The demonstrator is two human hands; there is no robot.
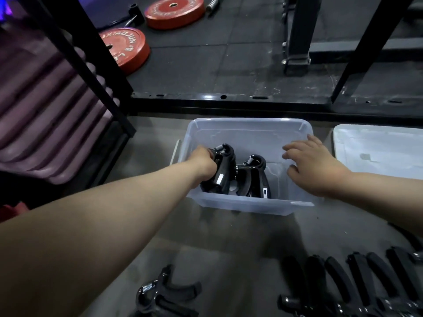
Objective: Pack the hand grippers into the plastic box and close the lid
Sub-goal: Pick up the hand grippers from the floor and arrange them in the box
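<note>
A clear plastic box [249,126] stands open on the grey floor in front of me. My left hand [202,163] reaches over its left wall and grips a black hand gripper [220,172] inside the box. A second black hand gripper [256,177] lies beside it in the box. My right hand [313,165] hovers over the box's right side with fingers spread, holding nothing. The white lid [380,149] lies flat to the right of the box. More hand grippers lie on the floor near me: one at the lower left [164,294] and several at the lower right [357,282].
A black steel rack frame [229,98] runs across behind the box, with an upright [91,60] at the left. Purple mats [45,110] are stacked at the left. Two red weight plates [128,46] lie on the dark rubber floor beyond.
</note>
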